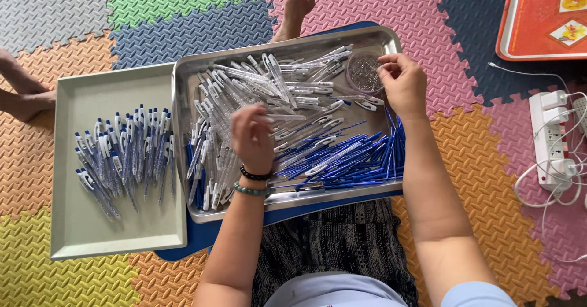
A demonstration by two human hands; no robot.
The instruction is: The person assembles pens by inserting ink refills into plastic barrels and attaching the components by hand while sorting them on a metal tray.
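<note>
A steel tray (183,68) rests on my lap, filled with clear pen barrels (257,81), blue refills (361,157) and several pen parts. My left hand (252,137) hovers over the middle of the tray, fingers curled down onto the clear barrels; whether it grips one is hidden. My right hand (400,82) is at the tray's far right corner, its fingertips pinching at the rim of a small clear round cup (363,71) of tiny springs. A second grey tray (79,221) to the left holds several assembled blue-and-white pens (122,157).
Coloured foam floor mats (183,13) lie all around. A white power strip (553,139) with cables sits at the right. A red board (541,16) lies at the top right. My foot (298,7) shows beyond the tray; another bare foot (27,102) at the left.
</note>
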